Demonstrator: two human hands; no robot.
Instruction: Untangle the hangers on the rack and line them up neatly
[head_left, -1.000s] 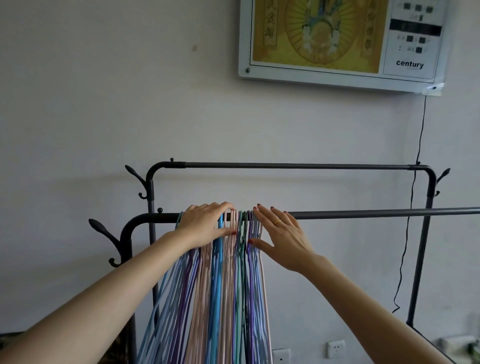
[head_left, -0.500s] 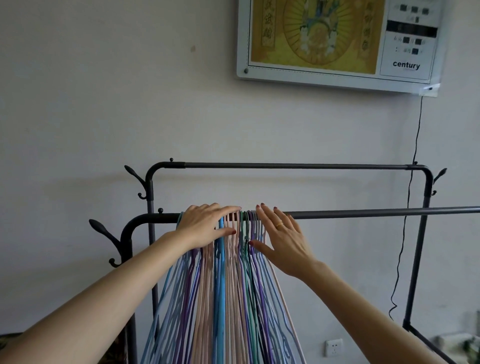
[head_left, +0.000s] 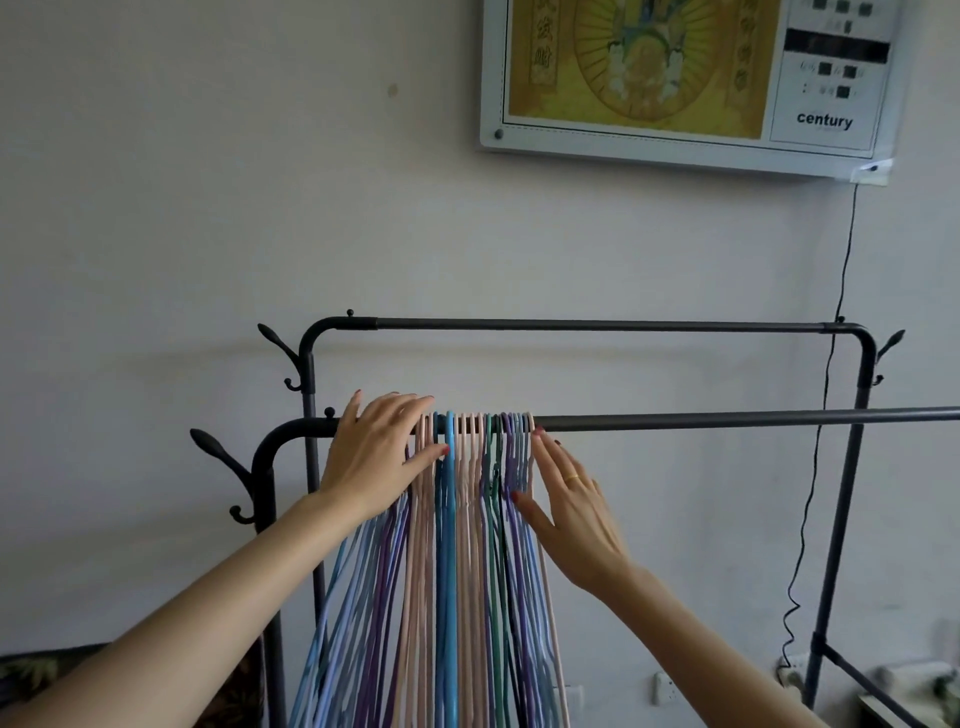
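Pastel hangers (head_left: 470, 519) are being squeezed together on the rail (head_left: 727, 419) between the left hand (head_left: 375, 461) and right hand (head_left: 569, 512), fingers straight and flat against them, probably to even the row.

"century" on the wall panel (head_left: 691, 83) (lower right).

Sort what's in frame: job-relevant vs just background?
Job:
- hangers, bunched on the near rail
- left hand, resting over their left end
- right hand, flat against their right side

Background:
- rear rail, bare
- wall panel
- black cord
- wall sockets
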